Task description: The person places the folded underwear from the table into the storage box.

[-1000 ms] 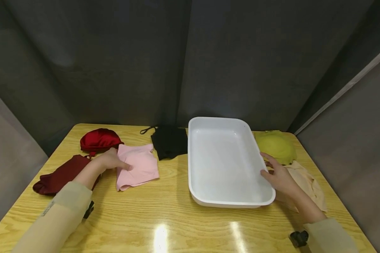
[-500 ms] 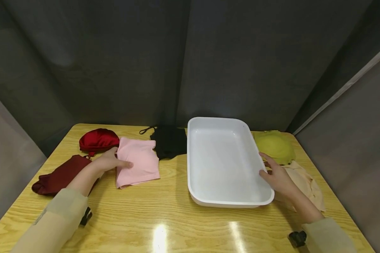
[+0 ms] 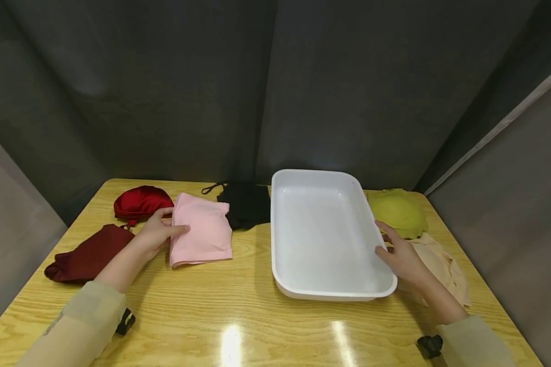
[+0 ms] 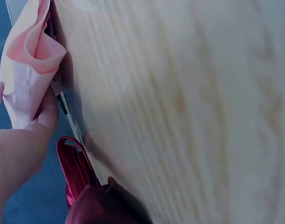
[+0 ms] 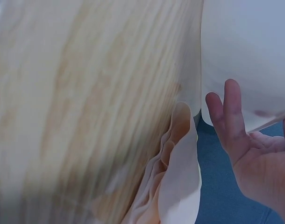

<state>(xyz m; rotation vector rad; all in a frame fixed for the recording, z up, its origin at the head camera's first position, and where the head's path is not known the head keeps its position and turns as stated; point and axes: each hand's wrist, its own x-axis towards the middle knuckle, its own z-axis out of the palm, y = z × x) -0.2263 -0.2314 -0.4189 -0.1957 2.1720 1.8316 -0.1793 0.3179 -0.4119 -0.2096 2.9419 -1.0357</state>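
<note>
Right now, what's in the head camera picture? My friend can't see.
A person's left hand holds a pink garment; the right hand is at the rim of a white tray. More clothes lie on the wooden table.

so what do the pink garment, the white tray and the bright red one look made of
Pink garment: soft, matte fabric, perhaps a knit; it folds softly and shows no gloss.
White tray: probably smooth, glossy plastic, though enamelled metal is possible; small highlights show inside.
Bright red garment: satin-like cloth, fibre unclear; its surface has a sheen.

The garment is pink — the tub white
</note>
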